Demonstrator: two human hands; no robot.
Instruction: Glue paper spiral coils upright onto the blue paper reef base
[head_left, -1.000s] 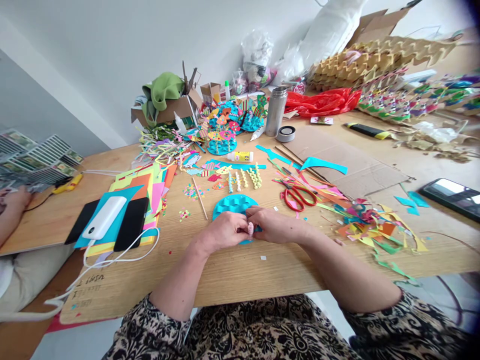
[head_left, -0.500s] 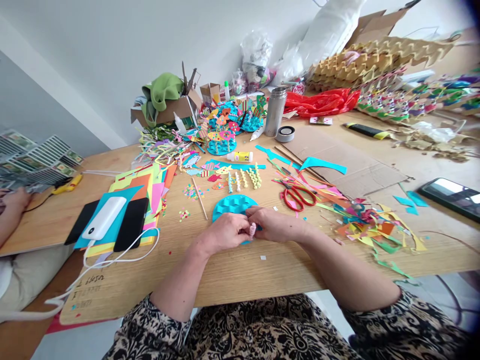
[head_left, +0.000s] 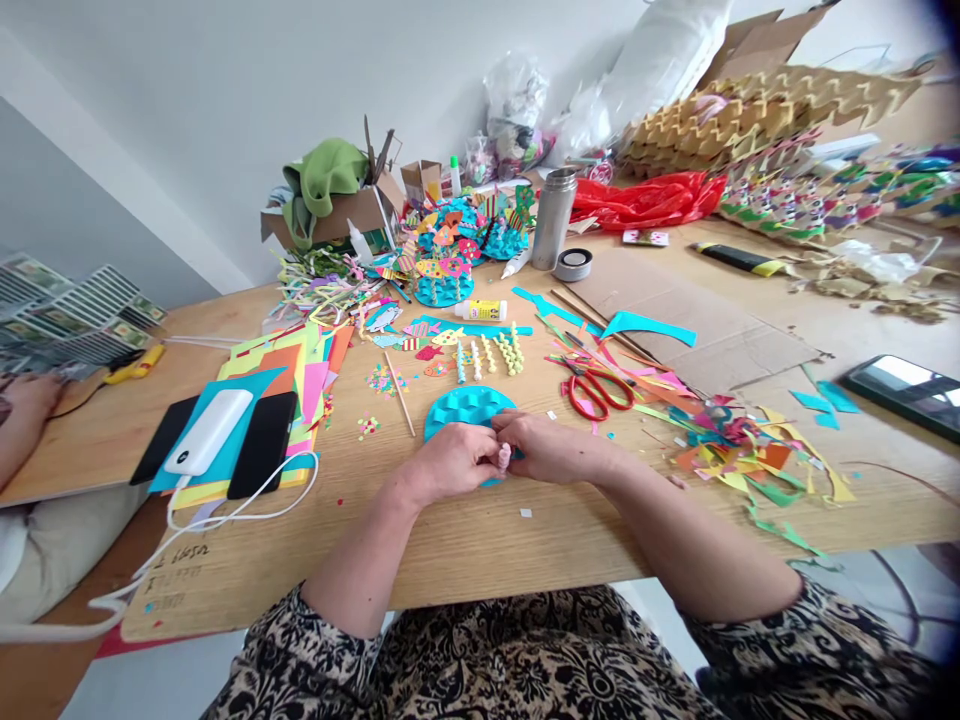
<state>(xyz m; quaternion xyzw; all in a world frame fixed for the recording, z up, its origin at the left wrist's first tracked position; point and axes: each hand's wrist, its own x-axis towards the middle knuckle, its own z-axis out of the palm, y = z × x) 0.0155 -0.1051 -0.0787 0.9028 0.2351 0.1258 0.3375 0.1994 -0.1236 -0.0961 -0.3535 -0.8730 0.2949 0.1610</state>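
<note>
My left hand (head_left: pixel 448 462) and my right hand (head_left: pixel 546 447) meet at the near edge of a turquoise embossed paper disc (head_left: pixel 466 408) on the wooden table (head_left: pixel 480 540). Both hands are closed in a pinch on a small pale pink paper coil (head_left: pixel 505 458) held between their fingertips. Just beyond the disc lie several twisted paper spirals (head_left: pixel 491 355) in a row. Red-handled scissors (head_left: pixel 595 390) rest to the right of my right hand.
A white power bank (head_left: pixel 208 432) sits on two dark phones over coloured paper sheets at left. A thin wooden stick (head_left: pixel 400 394), glue bottle (head_left: pixel 480 311), steel flask (head_left: pixel 553 219), paper scraps (head_left: pixel 739 450) and a phone (head_left: pixel 904 391) lie around. Another person's hand (head_left: pixel 26 400) shows at far left.
The pink coil has turned slightly between my fingertips; my hands stay in the same place. The view has shifted a little.
</note>
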